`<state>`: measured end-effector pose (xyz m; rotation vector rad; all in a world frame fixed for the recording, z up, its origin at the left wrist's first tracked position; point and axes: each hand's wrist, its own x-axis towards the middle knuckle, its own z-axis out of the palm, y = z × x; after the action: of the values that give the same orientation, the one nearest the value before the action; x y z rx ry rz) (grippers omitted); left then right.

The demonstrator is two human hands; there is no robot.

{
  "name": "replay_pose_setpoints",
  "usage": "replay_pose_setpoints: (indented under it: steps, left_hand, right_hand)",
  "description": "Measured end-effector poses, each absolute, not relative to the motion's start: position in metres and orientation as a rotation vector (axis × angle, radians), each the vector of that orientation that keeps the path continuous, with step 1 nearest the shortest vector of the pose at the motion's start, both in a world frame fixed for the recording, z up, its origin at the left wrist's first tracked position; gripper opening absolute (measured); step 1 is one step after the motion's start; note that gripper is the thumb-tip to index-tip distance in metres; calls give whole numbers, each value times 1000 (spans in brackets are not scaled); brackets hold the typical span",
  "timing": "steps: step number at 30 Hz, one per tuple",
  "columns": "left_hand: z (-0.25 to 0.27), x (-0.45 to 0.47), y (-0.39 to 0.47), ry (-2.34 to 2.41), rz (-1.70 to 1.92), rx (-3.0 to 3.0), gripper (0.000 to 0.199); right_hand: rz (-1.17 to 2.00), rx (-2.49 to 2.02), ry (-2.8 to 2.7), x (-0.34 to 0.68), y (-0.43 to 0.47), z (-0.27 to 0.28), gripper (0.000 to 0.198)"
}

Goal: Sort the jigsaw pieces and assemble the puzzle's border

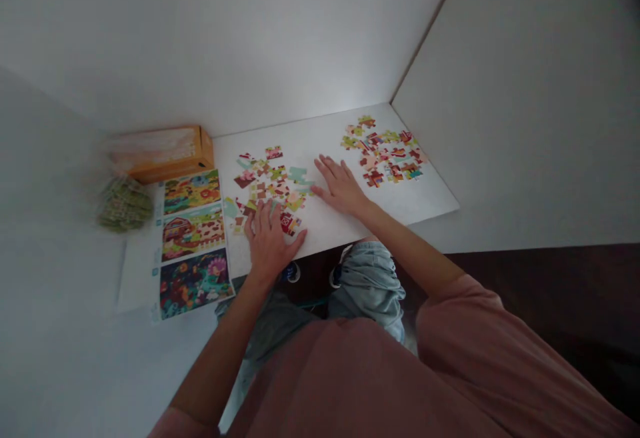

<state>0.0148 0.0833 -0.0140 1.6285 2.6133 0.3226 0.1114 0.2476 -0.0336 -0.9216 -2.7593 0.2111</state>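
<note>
Puzzle pieces (279, 189), two clusters mid-frame; your left hand (269, 246) and right hand (342, 189), fingers apart, seemingly sorting; any lift calls for a fingertip pinch.

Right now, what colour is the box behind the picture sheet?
The box is orange, best seen in the head view.

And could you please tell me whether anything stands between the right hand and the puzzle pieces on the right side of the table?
Nothing visible does: only a strip of white tabletop shows between the right hand and those puzzle pieces.
</note>
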Motion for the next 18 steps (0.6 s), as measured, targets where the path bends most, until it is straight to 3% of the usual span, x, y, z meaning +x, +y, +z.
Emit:
replay_pose_setpoints:
  steps: [7,18]
  left_hand:
    - [-28,-1,67,2704,385,1402,85]
    - [-47,-39,127,2573,543,1561,78]
  right_hand:
    - [350,-826,-2868,108,177,-39,59]
    - [258,-956,-2706,127,220,-51,51]
